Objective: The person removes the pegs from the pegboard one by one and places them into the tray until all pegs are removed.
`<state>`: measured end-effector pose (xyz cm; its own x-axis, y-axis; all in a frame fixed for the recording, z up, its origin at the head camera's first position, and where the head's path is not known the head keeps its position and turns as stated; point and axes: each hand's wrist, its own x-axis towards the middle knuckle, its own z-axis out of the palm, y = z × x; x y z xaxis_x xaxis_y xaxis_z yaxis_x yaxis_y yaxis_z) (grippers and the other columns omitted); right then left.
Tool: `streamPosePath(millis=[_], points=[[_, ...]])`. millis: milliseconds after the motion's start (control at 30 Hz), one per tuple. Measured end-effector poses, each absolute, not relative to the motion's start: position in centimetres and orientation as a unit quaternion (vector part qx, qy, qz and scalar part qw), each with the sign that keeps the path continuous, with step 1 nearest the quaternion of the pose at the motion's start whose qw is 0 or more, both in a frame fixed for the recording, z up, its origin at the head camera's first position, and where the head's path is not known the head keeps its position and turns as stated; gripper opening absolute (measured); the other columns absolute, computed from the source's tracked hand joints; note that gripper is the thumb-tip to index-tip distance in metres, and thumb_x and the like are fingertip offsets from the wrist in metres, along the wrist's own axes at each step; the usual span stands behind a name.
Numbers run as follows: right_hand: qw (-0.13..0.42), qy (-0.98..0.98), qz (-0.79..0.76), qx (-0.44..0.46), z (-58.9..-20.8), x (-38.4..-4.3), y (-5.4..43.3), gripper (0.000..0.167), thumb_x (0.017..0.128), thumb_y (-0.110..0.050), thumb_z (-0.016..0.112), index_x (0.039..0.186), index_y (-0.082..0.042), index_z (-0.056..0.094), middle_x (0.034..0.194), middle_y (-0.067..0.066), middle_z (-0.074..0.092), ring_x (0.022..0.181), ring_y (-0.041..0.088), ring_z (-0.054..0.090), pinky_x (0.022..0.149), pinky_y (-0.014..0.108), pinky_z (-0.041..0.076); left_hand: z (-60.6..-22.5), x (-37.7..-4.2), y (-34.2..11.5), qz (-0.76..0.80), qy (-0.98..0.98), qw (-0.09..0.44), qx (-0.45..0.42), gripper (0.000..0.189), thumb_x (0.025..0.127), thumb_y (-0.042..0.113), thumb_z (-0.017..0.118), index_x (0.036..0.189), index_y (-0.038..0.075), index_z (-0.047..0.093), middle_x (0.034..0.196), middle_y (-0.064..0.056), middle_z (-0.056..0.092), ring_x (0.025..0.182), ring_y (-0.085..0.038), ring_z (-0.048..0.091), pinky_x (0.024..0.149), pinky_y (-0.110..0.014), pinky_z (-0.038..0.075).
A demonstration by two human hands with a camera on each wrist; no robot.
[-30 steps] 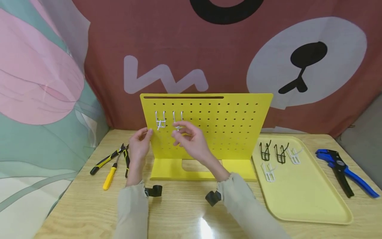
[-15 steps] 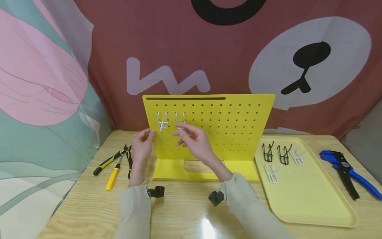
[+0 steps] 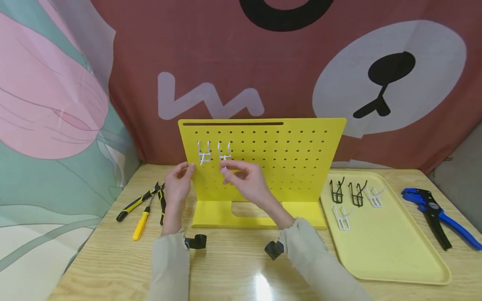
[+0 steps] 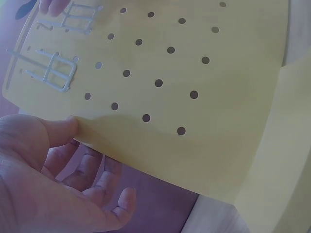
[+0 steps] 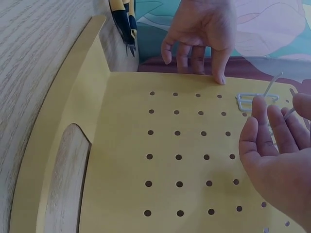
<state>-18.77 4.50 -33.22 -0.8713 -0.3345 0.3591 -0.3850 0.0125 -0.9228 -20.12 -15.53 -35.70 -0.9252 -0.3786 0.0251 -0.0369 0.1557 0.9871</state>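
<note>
A yellow pegboard (image 3: 260, 194) stands upright on its base, and my left hand (image 3: 178, 184) holds its left edge. In the left wrist view, the left thumb lies on the board's front and the other fingers reach past its edge. One white wire hook (image 3: 204, 154) hangs in the upper left holes. To its right, a second white wire hook (image 3: 224, 157) is against the board, and my right hand (image 3: 248, 179) pinches its protruding prong between thumb and fingers. The right hand (image 5: 277, 160) hides most of this hook in the right wrist view.
At right, a pale yellow tray (image 3: 388, 251) bears two black hooks (image 3: 355, 196) and two white hooks (image 3: 342, 219). Beyond it lies a blue-and-black wire stripper (image 3: 427, 205). Yellow-and-black pliers (image 3: 135, 204) and a yellow screwdriver (image 3: 141, 225) lie on the left.
The right thumb and fingers have come together on the second hook's prong, and that hook has shifted slightly left. The left hand stays on the board's edge.
</note>
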Motion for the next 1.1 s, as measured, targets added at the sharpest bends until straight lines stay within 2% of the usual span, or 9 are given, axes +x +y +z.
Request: streamPosePath(millis=[133,233,333,567,867,1100], points=[[0.012,-0.709,0.658,0.253,-33.1,-18.5,4.4,0.028,0.095,-0.012,0.061,0.12,0.0,0.064,0.112,0.012,0.067,0.076,0.029,0.066,0.057,0.026,0.046,-35.7,-20.2,-15.6,-0.636,-0.747,0.136,0.139,0.033,0.096,0.024,0.06,0.121,0.002,0.062,0.112,-0.013,0.058,0.098,-0.017,0.05,0.082,-0.028,0.041],[0.009,-0.702,0.662,0.265,-32.8,-18.2,4.4,0.028,0.095,-0.011,0.06,0.119,0.002,0.063,0.112,0.014,0.066,0.077,0.035,0.065,0.061,0.026,0.049,-35.7,-20.1,-15.5,-0.64,-0.744,0.134,0.139,0.032,0.096,0.023,0.059,0.12,0.002,0.062,0.113,-0.014,0.058,0.1,-0.019,0.05,0.083,-0.029,0.04],[0.011,-0.694,0.663,0.28,-32.4,-17.8,4.5,0.027,0.096,-0.011,0.058,0.118,0.004,0.063,0.111,0.019,0.066,0.077,0.036,0.065,0.066,0.029,0.052,-35.7,-20.1,-15.6,-0.642,-0.743,0.129,0.138,0.033,0.096,0.023,0.059,0.122,0.002,0.061,0.115,-0.014,0.057,0.103,-0.02,0.049,0.086,-0.03,0.04],[-0.021,-0.66,0.707,0.254,-32.2,-16.3,5.3,0.029,0.101,-0.012,0.049,0.11,0.012,0.061,0.1,0.03,0.065,0.073,0.017,0.066,0.068,0.03,0.054,-35.6,-20.0,-15.6,-0.639,-0.747,0.122,0.139,0.035,0.096,0.025,0.059,0.123,0.003,0.061,0.117,-0.013,0.057,0.104,-0.021,0.05,0.086,-0.031,0.04],[-0.079,-0.678,0.704,0.194,-33.8,-15.7,6.8,0.031,0.101,-0.016,0.049,0.111,0.011,0.061,0.096,0.018,0.069,0.074,0.017,0.066,0.07,0.031,0.055,-35.7,-20.0,-15.9,-0.635,-0.749,0.128,0.137,0.035,0.097,0.025,0.058,0.123,0.003,0.061,0.119,-0.014,0.058,0.105,-0.021,0.05,0.086,-0.03,0.041],[-0.092,-0.723,0.663,0.17,-35.1,-15.6,9.9,0.032,0.101,-0.02,0.05,0.113,0.007,0.062,0.1,0.021,0.066,0.078,0.02,0.065,0.072,0.033,0.055,-35.5,-19.9,-15.7,-0.637,-0.749,0.118,0.138,0.036,0.097,0.027,0.058,0.125,0.004,0.06,0.12,-0.014,0.057,0.108,-0.023,0.05,0.09,-0.034,0.04]])
